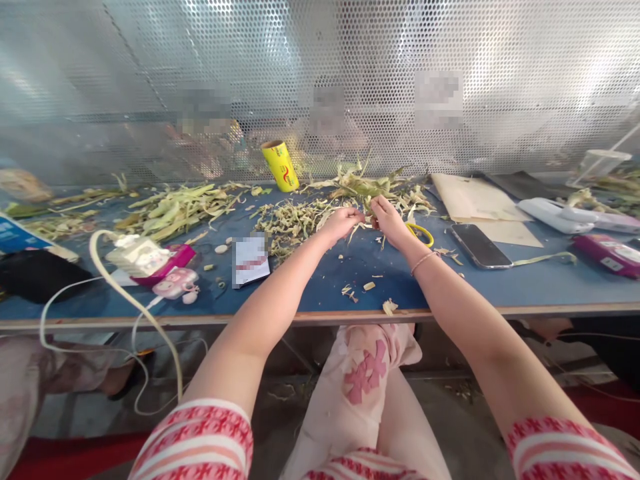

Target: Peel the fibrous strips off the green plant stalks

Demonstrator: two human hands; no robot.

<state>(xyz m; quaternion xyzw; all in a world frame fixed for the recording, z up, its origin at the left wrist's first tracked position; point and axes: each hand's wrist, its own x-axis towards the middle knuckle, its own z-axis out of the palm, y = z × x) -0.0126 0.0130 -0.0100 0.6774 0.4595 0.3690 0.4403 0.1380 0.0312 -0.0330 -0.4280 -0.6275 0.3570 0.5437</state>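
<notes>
Both arms reach over the blue table, and the hands almost meet above the plant scraps. My left hand (344,221) has its fingers bent and pressed together; what they hold is too small to make out. Close beside it, my right hand (390,220) is closed in a pinch at a pale green dried plant piece (368,212). Directly behind the hands lies a heap of dry leaves and stalks (375,185). Short curled plant bits (290,220) spread to the left. A yellow ring-shaped handle (421,233) shows by my right wrist, the rest hidden.
A yellow tube (281,167) leans near the perforated metal screen (310,53). To the left are long stalks (180,208), a charger block (137,255) with cables and a small card-like item (251,261). A phone (480,246) and paper sheets (475,197) lie right.
</notes>
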